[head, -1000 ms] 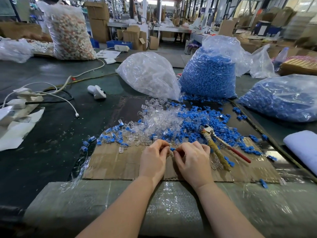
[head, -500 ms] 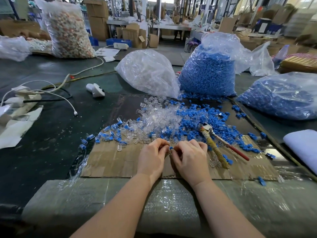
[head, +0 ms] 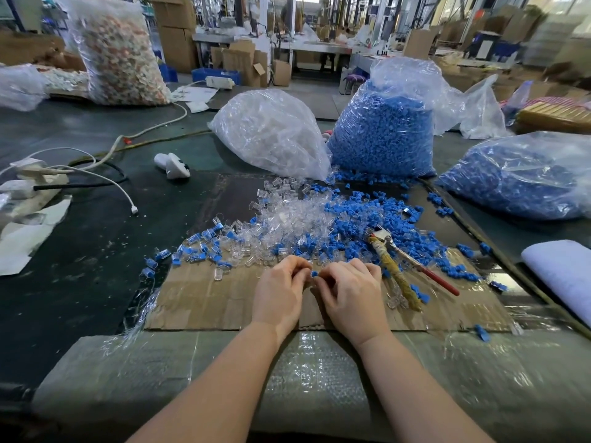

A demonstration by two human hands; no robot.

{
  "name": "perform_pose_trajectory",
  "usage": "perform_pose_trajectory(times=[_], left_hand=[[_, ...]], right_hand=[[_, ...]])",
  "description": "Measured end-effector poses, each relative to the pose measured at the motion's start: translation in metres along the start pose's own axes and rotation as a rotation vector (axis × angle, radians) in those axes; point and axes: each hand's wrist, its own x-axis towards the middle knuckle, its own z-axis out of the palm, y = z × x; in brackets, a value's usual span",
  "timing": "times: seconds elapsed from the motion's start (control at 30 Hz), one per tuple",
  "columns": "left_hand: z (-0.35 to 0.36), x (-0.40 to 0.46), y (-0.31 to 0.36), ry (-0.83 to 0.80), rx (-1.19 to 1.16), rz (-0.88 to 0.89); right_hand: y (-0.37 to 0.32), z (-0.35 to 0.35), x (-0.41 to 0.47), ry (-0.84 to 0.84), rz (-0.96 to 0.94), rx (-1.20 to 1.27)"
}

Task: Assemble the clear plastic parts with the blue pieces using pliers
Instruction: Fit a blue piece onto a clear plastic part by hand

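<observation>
Both hands [head: 315, 290] pinch blue piece [head: 314, 274] mid-cardboard [head: 204, 302]; pliers [head: 403, 263] just right.

no legible text, labels or numbers

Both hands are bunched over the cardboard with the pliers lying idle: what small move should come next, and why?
Probably the right hand reaches for the pliers: a blue piece sits pinched between it and the left hand, and the pliers lie untouched just to the right.
</observation>
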Motion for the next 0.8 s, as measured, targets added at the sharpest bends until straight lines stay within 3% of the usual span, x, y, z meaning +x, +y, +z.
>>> perform_pose_trajectory(times=[0.8], left_hand=[[0.0000,0.0001,-0.0014,0.005,-0.062,0.008]], right_hand=[[-0.0013,-0.0036,-0.0016,0.012,-0.008,0.042]])
